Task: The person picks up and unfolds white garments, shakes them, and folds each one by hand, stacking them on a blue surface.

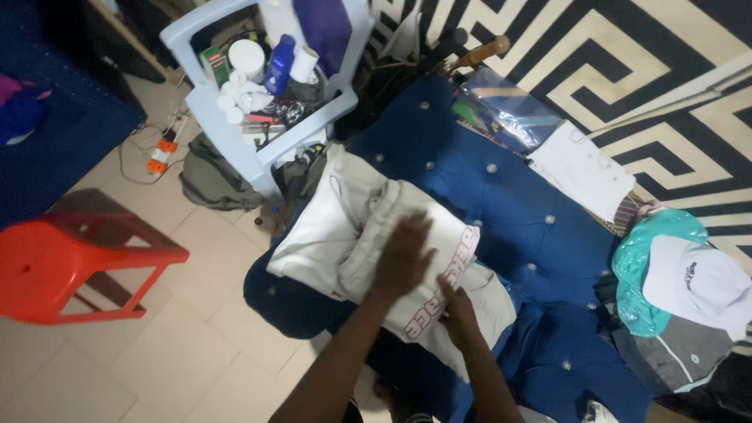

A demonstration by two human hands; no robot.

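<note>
garment: cream-white, folded, red lettering near the fingers | left hand: open, flat on it | right hand: pinching its edge | under both: blue sofa

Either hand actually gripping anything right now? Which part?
No clear grip. Left hand lies flat, fingers spread, on the folded cream garment; right hand touches its printed edge, pinch not discernible.
</note>
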